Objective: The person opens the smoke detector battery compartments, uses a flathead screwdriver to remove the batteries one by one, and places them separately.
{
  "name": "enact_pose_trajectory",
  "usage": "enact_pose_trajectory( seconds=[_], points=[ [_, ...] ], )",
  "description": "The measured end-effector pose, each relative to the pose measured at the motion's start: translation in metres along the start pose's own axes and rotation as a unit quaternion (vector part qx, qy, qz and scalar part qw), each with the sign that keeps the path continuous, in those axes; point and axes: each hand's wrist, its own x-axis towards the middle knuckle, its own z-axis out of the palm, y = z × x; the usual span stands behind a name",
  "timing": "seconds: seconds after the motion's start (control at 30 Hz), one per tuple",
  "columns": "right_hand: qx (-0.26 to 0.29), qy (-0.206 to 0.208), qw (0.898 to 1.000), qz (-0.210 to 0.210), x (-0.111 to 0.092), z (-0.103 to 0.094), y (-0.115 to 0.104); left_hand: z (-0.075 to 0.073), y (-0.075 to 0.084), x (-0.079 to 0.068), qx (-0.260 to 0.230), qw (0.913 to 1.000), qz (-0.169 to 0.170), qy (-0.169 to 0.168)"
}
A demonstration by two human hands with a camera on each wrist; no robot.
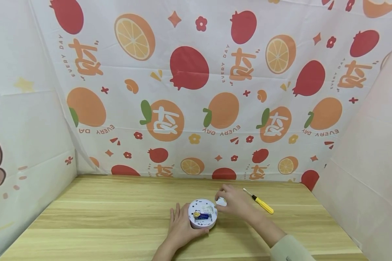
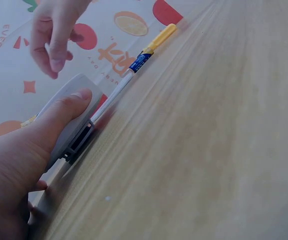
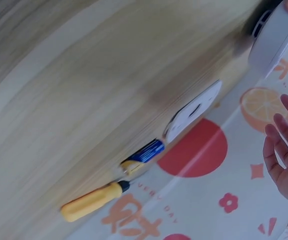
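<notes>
A round white smoke alarm (image 1: 200, 203) stands on the table, its back up and its battery compartment uncovered. At least one blue-and-yellow battery (image 1: 203, 216) shows inside. My left hand (image 1: 182, 225) grips the alarm from the left, thumb (image 2: 66, 112) along its near side. To the alarm's right hovers my right hand (image 1: 233, 201), fingers loosely bent and nothing visible between them. In the right wrist view, the right hand (image 3: 287, 155) is clear of the white cover plate (image 3: 192, 111), which lies on the table. A loose battery (image 3: 143, 156) rests by the plate; the right hand hides it in the head view.
A screwdriver with a yellow handle (image 1: 264, 205) lies at the right, beyond the right hand. The wooden table (image 1: 117, 217) meets a fruit-patterned cloth (image 1: 189, 119) at the back, and pale cloths hang on both sides.
</notes>
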Motion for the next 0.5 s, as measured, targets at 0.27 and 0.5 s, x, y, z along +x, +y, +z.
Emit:
enact_pose_trajectory(
  seconds=[0.27, 0.5],
  points=[
    [0.023, -0.008, 0.999, -0.03, 0.003, 0.006, -0.016, -0.001, 0.001, 0.0, -0.007, 1.0, -0.002, -0.004],
    [0.029, -0.019, 0.998, -0.056, 0.006, 0.01, -0.031, -0.002, 0.001, 0.001, -0.005, 0.9999, -0.001, -0.011]
  ],
)
